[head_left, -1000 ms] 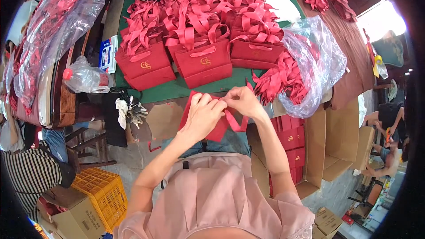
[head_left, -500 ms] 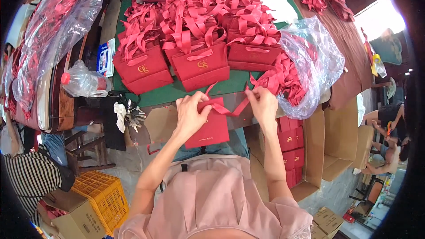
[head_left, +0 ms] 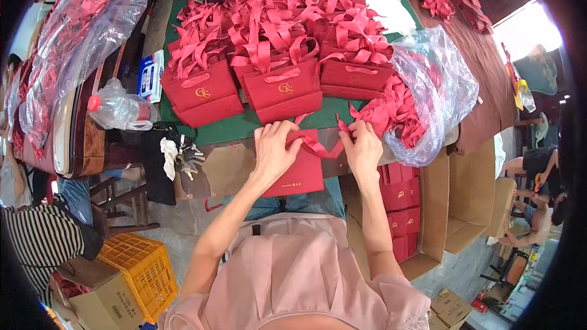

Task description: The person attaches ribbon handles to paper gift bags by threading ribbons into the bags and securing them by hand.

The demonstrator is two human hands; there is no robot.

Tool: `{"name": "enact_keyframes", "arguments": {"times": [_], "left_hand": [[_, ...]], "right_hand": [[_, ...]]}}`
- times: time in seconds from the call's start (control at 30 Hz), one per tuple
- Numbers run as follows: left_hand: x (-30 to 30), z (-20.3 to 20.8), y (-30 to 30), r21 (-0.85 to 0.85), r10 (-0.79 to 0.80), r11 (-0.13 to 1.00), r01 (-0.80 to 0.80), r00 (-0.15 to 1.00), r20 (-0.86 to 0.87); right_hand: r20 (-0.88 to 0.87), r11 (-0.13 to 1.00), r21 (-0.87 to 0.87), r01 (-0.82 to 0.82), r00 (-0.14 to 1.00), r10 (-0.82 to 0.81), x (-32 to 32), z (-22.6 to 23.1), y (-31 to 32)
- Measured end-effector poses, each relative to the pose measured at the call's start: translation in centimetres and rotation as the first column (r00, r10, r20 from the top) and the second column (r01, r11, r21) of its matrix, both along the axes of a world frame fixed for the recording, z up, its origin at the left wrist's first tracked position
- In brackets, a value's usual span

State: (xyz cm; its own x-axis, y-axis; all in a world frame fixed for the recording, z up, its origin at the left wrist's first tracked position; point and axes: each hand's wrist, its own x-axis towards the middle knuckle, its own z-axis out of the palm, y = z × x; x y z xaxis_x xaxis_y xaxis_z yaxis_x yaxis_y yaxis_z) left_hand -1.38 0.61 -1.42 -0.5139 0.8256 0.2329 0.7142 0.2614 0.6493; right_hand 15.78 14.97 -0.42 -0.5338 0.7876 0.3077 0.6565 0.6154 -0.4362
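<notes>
A flat red paper gift bag [head_left: 304, 174] lies at the near table edge, just above my lap. My left hand [head_left: 275, 150] is closed at its upper left, pinching the red ribbon [head_left: 315, 146] against the bag's top. The ribbon sags across to my right hand [head_left: 363, 150], whose thumb and fingers grip its other end to the right of the bag. Beyond my hands stand rows of finished-looking red bags [head_left: 282, 88] with ribbon handles. A clear plastic sack [head_left: 455, 95] of loose red ribbons [head_left: 397, 113] lies open just past my right hand.
At left on the table are a clear plastic bottle [head_left: 122, 110], a blue-and-white packet [head_left: 148, 76] and a bunch of keys [head_left: 188, 157]. An open carton [head_left: 433, 208] with red bags stands at lower right. A yellow crate [head_left: 150, 269] is at lower left, near a person in stripes [head_left: 46, 241].
My left hand has shifted slightly right and up with the bag. The ribbon between my hands hangs a little slacker, and my right hand stays almost in place.
</notes>
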Motion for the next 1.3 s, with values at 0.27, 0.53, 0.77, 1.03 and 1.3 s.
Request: {"name": "enact_keyframes", "arguments": {"times": [0.27,0.53,0.77,1.03,1.3], "left_hand": [[0.3,-0.3,0.5,0.073,0.045,0.996,-0.047,0.999,0.02],[1.3,3.6,-3.4,0.194,-0.04,0.979,-0.07,0.857,0.513],[2.2,1.5,-6.1,0.19,-0.027,0.961,-0.2,0.619,0.785],[2.0,2.4,-6.9,0.131,-0.036,0.986,-0.104,0.633,0.773],[-0.4,4.6,-6.9,0.038,-0.028,0.999,0.003,0.714,0.7]], "right_hand": [[-0.24,0.974,-0.17,-0.151,0.965,0.108,-1.1,3.3,-2.3],[-0.162,0.909,-0.017,-0.417,0.898,0.409,-2.7,4.9,-8.5],[-0.334,0.808,-0.324,-0.492,0.858,0.389,-2.7,4.2,-10.6],[-0.511,0.63,-0.592,-0.503,0.839,0.19,-3.4,3.2,-9.8],[-0.532,0.533,-0.592,-0.604,0.79,0.304,-4.3,3.6,-8.8]]}}
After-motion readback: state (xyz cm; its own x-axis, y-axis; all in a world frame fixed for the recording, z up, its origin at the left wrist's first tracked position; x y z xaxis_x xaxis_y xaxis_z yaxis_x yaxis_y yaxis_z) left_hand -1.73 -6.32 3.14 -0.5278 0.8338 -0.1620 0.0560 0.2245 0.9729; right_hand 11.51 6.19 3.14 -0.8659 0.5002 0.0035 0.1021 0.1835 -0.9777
